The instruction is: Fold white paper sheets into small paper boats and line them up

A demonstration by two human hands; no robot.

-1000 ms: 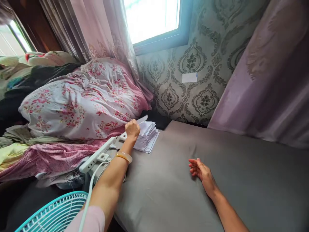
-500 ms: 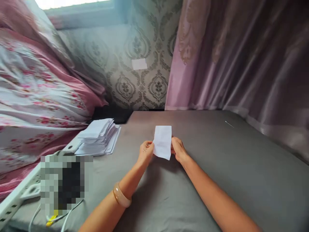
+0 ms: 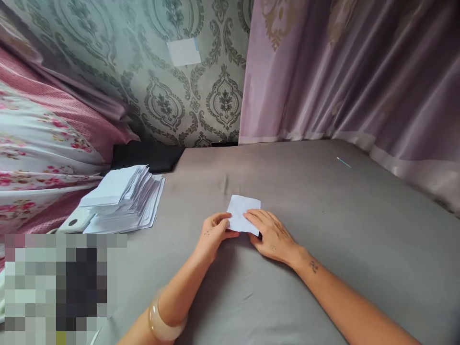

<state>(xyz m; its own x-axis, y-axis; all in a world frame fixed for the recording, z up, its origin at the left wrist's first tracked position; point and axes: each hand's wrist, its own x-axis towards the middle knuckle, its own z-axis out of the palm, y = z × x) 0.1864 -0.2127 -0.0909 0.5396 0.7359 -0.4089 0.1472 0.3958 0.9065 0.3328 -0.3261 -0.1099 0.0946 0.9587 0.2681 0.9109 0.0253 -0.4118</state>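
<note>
A small white sheet of paper is held low over the grey sheet-covered surface, in the middle of the head view. My left hand, a bangle on its wrist, pinches the paper's left edge between thumb and fingers. On the right side, my right hand lies with its fingers over the paper's face and its thumb below the near edge. Part of the paper is hidden under those fingers. Whether it is one layer or folded, I cannot tell.
A tall stack of white papers stands at the left, beside a black flat item. A thin stick lies at the far right. Curtains and floral fabric border the surface. The lower left is blurred out.
My right hand has moved from gripping the paper's right edge to lying over its face. The paper now looks shorter and flatter. The view has tilted downward.
</note>
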